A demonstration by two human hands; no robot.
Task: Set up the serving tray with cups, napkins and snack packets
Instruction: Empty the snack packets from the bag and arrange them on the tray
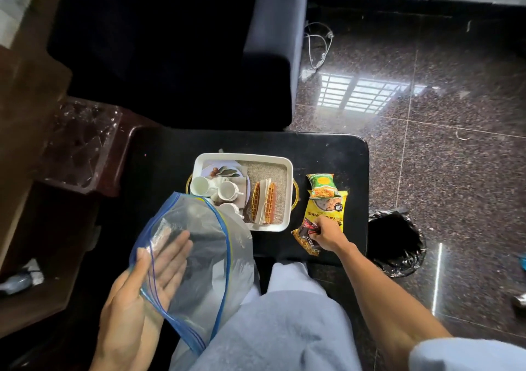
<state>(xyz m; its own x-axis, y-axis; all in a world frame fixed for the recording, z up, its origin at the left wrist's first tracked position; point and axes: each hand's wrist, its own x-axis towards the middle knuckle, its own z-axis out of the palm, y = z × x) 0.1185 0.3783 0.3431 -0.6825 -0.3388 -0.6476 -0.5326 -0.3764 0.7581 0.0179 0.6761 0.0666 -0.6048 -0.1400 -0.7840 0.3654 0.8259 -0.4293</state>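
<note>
A white serving tray sits on a small black table. On its left side stand three white cups, partly on a leaf-print plate. An orange napkin holder with white napkins stands on the tray's burlap liner. Right of the tray lie snack packets: a green-topped one, a yellow one and a dark "mixture" packet. My right hand grips the mixture packet. My left hand holds a clear zip bag with a blue seal, which hides the tray's near-left corner.
A dark sofa stands behind the table. Black bin with a liner sits on the polished floor to the right. Brown wooden furniture and a clear plastic container are on the left. White cables lie on the floor.
</note>
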